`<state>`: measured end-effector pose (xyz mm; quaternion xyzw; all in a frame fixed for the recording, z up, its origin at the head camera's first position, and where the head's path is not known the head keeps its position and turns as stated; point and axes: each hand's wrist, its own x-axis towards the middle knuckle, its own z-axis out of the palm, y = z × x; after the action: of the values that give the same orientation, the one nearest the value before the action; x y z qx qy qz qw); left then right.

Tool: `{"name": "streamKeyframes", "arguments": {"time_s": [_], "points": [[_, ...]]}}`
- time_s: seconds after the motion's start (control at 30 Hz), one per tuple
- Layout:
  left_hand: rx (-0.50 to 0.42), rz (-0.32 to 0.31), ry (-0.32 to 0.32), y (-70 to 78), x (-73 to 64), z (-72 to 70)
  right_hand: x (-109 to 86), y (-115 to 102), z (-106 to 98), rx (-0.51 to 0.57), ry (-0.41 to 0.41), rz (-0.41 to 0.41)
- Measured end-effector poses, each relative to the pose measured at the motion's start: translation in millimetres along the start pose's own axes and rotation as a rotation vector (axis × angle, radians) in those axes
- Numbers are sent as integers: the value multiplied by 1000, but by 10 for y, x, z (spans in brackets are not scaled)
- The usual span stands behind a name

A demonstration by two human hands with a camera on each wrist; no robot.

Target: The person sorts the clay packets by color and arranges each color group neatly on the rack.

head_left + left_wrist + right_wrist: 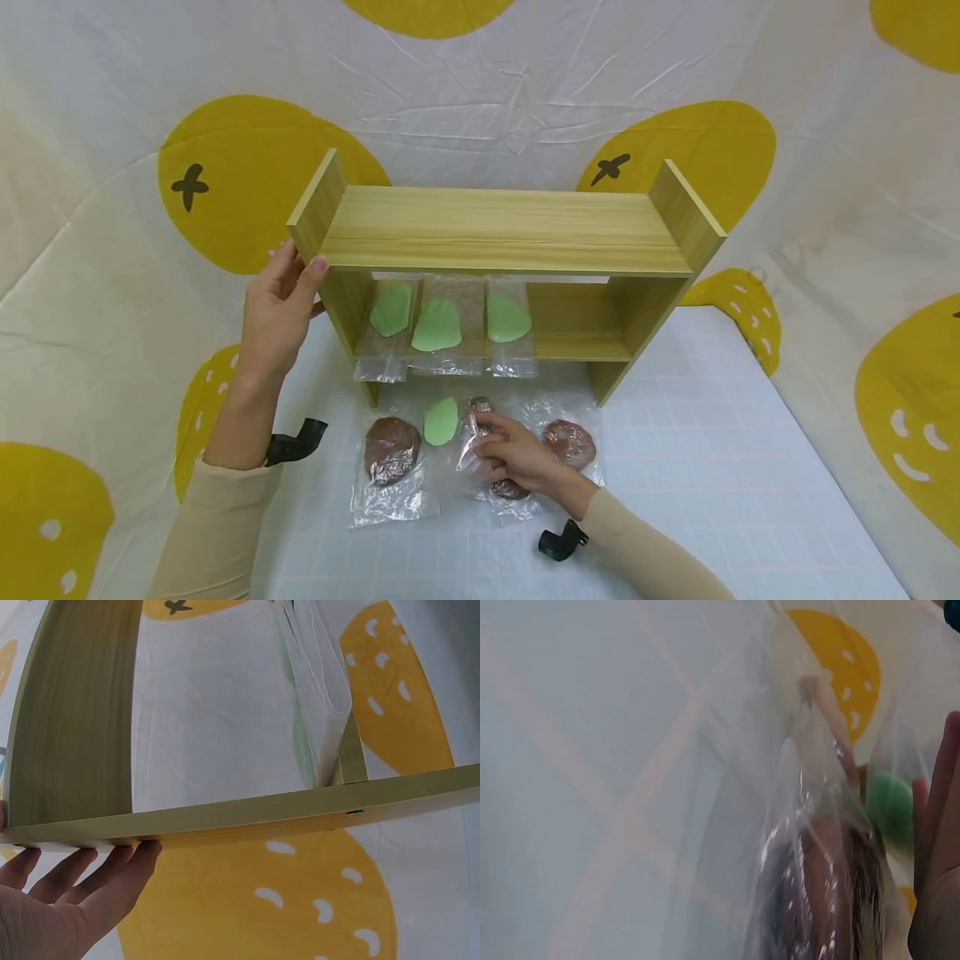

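My left hand (276,292) holds the left side panel of a small wooden shelf (495,225), thumb at the front edge; in the left wrist view its fingers (124,881) lie along the panel's outer face. Below the shelf, my right hand (521,457) pinches the near end of a clear plastic bag with a flat green piece (441,421) in it. Around that hand lie bags with brown rounds: one brown round (392,450) at left, another brown round (570,444) at right, and more brown partly hidden under the fingers.
On the middle board stand three clear bags with green pieces, the left green piece (391,308), the centre green piece (437,325) and the right green piece (508,317), their ends overhanging the front edge. A pale checked cloth (712,467) covers the table; a patterned curtain (480,108) hangs behind.
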<state>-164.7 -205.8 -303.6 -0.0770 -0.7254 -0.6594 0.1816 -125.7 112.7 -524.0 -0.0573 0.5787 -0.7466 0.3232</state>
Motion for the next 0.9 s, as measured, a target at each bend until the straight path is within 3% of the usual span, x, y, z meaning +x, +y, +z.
{"name": "streamKeyframes", "arguments": {"time_s": [0.17,0.37,0.9], "points": [[9,-1,3,-3,-9,1,-146,-40,-203,18,-30,-30],[2,4,-3,-2,-6,2,-349,-65,-465,-14,-5,-60],[23,1,7,0,-10,-2,-801,-249,-992,-102,-64,-255]]}}
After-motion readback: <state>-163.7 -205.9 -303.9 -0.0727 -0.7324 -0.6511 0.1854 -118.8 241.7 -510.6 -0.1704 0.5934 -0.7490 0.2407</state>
